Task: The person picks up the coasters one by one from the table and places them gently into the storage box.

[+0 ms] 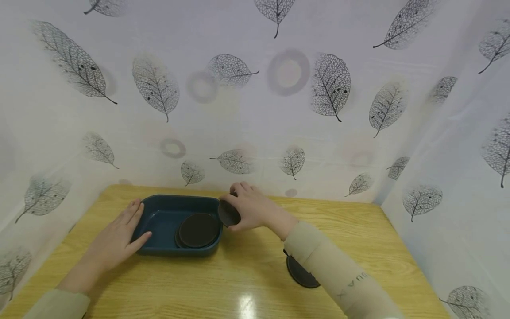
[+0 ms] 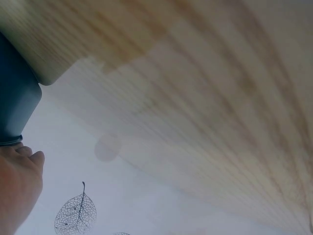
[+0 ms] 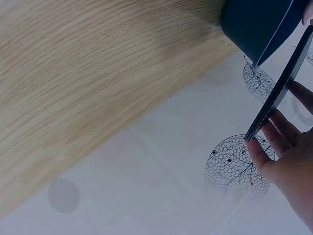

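A dark blue rectangular tray (image 1: 175,251) with rounded corners stands on the wooden table. My left hand (image 1: 115,239) rests against its left end, the fingers fairly straight along the rim and the thumb over the front corner. Thin round black coasters (image 1: 198,230) lie overlapping in the tray's right half. Just beyond the right rim, my right hand (image 1: 255,208) holds a black coaster (image 1: 229,215) by its edges, tilted. In the right wrist view its edge (image 3: 279,90) looks layered; I cannot tell whether more than one is held.
Another black coaster (image 1: 300,272) lies on the table (image 1: 247,279) at the right, partly hidden under my right sleeve (image 1: 330,266). Behind the table hangs a pale cloth (image 1: 255,124) printed with leaves, which also runs along both sides.
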`<action>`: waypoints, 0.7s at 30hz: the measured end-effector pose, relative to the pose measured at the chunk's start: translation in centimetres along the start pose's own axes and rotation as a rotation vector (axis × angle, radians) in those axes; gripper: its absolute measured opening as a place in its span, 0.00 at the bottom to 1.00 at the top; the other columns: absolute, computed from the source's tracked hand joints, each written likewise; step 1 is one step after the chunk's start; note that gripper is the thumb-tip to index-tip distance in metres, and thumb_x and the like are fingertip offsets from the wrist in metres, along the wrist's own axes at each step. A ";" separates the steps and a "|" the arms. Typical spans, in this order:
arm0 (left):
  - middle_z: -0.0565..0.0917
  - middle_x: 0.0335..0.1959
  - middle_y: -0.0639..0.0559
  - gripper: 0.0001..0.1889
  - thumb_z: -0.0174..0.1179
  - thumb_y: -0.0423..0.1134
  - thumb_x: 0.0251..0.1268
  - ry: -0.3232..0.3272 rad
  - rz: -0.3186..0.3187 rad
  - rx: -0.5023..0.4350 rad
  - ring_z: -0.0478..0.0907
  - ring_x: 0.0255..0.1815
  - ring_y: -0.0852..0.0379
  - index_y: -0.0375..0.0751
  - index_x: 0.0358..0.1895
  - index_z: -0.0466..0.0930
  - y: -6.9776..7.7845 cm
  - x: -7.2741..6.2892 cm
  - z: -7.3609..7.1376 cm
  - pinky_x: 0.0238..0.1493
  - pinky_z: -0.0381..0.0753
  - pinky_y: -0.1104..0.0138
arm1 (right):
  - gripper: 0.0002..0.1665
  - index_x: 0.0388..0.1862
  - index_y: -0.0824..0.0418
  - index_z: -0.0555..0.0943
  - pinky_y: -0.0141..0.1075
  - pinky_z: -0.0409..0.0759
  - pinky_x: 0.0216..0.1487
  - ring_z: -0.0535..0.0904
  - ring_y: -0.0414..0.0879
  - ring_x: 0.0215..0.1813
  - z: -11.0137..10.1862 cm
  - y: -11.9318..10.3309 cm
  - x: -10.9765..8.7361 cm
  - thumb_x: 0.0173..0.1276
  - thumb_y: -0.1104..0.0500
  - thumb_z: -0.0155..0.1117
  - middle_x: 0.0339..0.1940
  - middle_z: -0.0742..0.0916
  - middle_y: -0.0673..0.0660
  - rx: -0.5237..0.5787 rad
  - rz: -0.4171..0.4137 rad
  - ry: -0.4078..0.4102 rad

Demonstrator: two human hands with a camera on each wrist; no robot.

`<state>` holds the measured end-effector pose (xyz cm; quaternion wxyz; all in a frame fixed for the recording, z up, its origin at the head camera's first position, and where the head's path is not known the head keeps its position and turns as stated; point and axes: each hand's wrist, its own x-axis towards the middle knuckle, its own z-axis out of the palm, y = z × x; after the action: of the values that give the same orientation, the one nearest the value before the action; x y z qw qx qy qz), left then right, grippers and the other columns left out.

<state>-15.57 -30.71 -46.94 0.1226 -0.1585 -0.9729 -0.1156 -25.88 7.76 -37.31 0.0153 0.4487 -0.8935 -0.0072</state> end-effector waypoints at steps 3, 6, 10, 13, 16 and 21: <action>0.53 0.85 0.26 0.46 0.57 0.54 0.80 0.006 0.005 0.000 0.46 0.89 0.33 0.22 0.83 0.50 0.0 0.0 0.0 0.84 0.21 0.73 | 0.50 0.79 0.46 0.72 0.49 0.79 0.67 0.71 0.53 0.67 -0.3 -0.5 1.0 0.61 0.32 0.76 0.69 0.76 0.58 -0.025 0.003 -0.019; 0.53 0.85 0.26 0.46 0.58 0.54 0.80 0.013 0.013 0.006 0.47 0.89 0.33 0.22 0.83 0.51 -0.1 0.1 0.1 0.85 0.21 0.72 | 0.51 0.79 0.45 0.71 0.48 0.78 0.69 0.71 0.53 0.69 -0.5 -1.0 1.9 0.61 0.31 0.75 0.70 0.76 0.58 -0.040 0.008 -0.034; 0.53 0.85 0.25 0.46 0.58 0.54 0.80 0.015 0.015 0.004 0.46 0.89 0.33 0.22 0.83 0.51 -0.1 0.1 0.1 0.84 0.20 0.73 | 0.51 0.80 0.45 0.70 0.47 0.78 0.70 0.71 0.52 0.70 -0.8 -1.9 3.1 0.61 0.29 0.73 0.71 0.75 0.57 -0.054 0.009 -0.048; 0.52 0.86 0.26 0.46 0.57 0.54 0.80 0.014 0.015 0.000 0.45 0.89 0.34 0.22 0.83 0.50 0.0 0.1 0.0 0.83 0.19 0.75 | 0.51 0.81 0.44 0.69 0.47 0.77 0.71 0.70 0.52 0.70 -0.9 -2.5 4.1 0.62 0.29 0.72 0.71 0.75 0.57 -0.057 0.002 -0.055; 0.52 0.85 0.25 0.46 0.57 0.54 0.80 0.017 0.016 0.002 0.45 0.89 0.34 0.21 0.83 0.50 0.0 0.0 -0.1 0.82 0.18 0.76 | 0.51 0.81 0.43 0.69 0.45 0.76 0.69 0.70 0.51 0.70 -0.9 -3.2 4.9 0.62 0.28 0.71 0.70 0.75 0.56 -0.072 -0.005 -0.057; 0.54 0.85 0.25 0.46 0.57 0.54 0.80 0.018 0.017 0.007 0.46 0.89 0.33 0.21 0.82 0.51 0.1 0.0 -0.2 0.83 0.20 0.74 | 0.51 0.81 0.41 0.69 0.44 0.77 0.66 0.70 0.50 0.69 -0.5 -4.3 6.2 0.63 0.26 0.69 0.69 0.76 0.55 -0.115 -0.015 -0.070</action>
<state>-15.49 -30.69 -46.77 0.1331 -0.1652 -0.9707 -0.1125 -26.07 0.23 -36.85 0.0099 0.4535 -0.8881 -0.0745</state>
